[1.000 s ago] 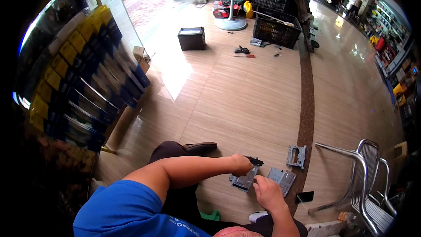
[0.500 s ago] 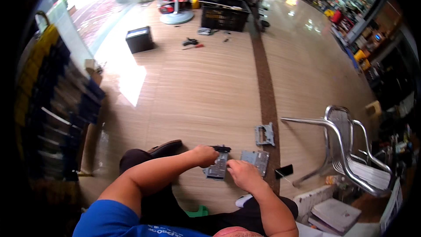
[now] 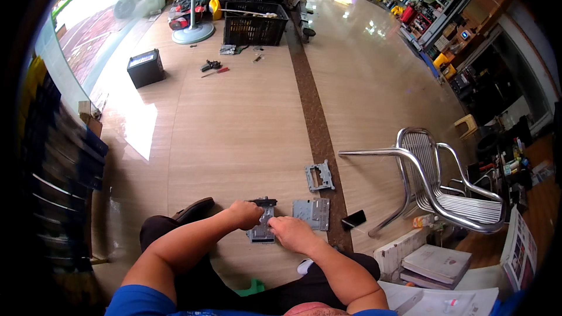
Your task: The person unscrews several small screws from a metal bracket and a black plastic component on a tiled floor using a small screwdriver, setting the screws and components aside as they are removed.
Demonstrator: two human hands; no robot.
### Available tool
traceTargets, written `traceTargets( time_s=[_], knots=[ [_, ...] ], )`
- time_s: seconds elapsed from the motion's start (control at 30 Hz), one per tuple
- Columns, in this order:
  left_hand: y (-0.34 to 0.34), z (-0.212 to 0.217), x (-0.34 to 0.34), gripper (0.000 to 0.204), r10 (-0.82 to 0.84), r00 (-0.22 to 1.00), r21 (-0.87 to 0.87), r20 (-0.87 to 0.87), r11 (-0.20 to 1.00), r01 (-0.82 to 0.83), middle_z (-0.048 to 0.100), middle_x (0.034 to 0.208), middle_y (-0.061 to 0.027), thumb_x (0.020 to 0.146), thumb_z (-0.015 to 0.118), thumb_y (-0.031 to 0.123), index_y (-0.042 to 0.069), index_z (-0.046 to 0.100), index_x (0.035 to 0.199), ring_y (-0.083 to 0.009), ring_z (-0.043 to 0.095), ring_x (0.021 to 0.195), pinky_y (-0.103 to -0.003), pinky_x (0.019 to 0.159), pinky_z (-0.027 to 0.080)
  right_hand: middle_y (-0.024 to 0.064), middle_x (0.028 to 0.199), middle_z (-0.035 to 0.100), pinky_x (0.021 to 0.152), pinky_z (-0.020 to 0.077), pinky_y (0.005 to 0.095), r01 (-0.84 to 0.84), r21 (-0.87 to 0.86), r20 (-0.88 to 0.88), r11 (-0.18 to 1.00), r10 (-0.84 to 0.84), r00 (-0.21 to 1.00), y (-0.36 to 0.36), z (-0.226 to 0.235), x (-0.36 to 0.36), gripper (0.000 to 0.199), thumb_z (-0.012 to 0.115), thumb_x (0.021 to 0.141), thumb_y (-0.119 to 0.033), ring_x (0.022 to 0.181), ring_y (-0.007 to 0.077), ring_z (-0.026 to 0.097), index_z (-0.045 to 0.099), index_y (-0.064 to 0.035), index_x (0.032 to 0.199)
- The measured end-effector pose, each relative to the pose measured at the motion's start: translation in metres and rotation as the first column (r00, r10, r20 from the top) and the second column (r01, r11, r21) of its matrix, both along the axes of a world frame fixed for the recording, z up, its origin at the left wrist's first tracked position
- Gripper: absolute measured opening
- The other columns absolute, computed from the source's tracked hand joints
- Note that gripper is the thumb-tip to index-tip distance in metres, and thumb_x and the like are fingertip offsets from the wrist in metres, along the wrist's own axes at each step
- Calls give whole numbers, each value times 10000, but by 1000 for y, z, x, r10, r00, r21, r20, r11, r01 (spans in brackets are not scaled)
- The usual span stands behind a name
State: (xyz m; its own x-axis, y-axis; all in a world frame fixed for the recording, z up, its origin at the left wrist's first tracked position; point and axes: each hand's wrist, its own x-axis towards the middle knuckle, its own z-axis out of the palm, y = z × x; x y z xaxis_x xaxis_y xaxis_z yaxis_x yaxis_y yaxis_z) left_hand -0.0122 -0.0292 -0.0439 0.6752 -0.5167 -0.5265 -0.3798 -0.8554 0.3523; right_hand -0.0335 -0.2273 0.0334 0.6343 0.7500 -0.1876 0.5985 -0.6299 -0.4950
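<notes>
A flat grey metal unit (image 3: pixel 261 236) with a black strip along its far edge rests low in front of me, between my legs. My left hand (image 3: pixel 246 215) is closed on its far left side, by the black strip. The fingertips of my right hand (image 3: pixel 290 233) are pinched together at the unit's right side; whatever they hold, if anything, is too small to make out. Close by on the right lies a grey metal plate with slots (image 3: pixel 311 213). Beyond that plate sits a grey open frame bracket (image 3: pixel 319 176).
A black phone (image 3: pixel 353 219) lies right of the plate. Further right stands a metal chair (image 3: pixel 448 181), with books (image 3: pixel 436 264) nearer me. Across the floor are a black battery (image 3: pixel 146 69), a red screwdriver (image 3: pixel 216 72), black crates (image 3: pixel 255 26) and a round stand base (image 3: pixel 193 33).
The view has swung right, so everything sits further left in the picture. Both hands stay at the metal unit, with the right fingertips still close against its side.
</notes>
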Motion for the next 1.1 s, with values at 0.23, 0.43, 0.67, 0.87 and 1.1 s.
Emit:
traceTargets(
  time_s=[0.23,0.43,0.67,0.87,1.1],
  knots=[
    [-3,1,4,349,12,1000,-18,-20,1000,-13,680,1097,-162,883,656,371,97,629,1097,-340,653,1050,-472,855,539,152,934,650,772,518,480,-4,-9,-3,1000,4,1000,1,-7,4,89,525,918,-136,907,353,647,536,-87,991],
    [0,0,4,373,-6,1000,-31,-28,1000,5,673,1099,-175,881,650,388,97,623,1113,-355,640,1059,-483,866,527,161,983,642,827,510,449,-28,139,36,990,24,999,3,-5,6,158,513,893,-83,960,343,631,564,-65,1041],
    [-3,3,3,359,49,999,-124,4,991,-48,674,1105,-160,899,645,383,105,637,1126,-339,642,1064,-452,870,535,178,1016,636,847,500,433,14,352,79,936,-44,996,6,-4,7,163,520,886,-47,962,365,615,563,-34,1043],
    [-6,11,5,245,63,998,-166,-16,984,-65,673,1054,-185,938,567,301,106,672,1044,-360,649,1018,-467,840,532,176,999,638,819,503,431,43,418,88,907,-87,992,6,3,8,142,557,874,-38,952,370,614,558,-22,1015],
    [-7,13,3,196,11,1000,-180,21,984,-8,678,1010,-187,929,556,241,112,679,1010,-370,655,987,-476,820,533,165,991,649,804,516,440,79,301,76,950,-106,991,-4,3,6,168,585,896,-105,941,362,629,577,-34,1049]
  ],
)
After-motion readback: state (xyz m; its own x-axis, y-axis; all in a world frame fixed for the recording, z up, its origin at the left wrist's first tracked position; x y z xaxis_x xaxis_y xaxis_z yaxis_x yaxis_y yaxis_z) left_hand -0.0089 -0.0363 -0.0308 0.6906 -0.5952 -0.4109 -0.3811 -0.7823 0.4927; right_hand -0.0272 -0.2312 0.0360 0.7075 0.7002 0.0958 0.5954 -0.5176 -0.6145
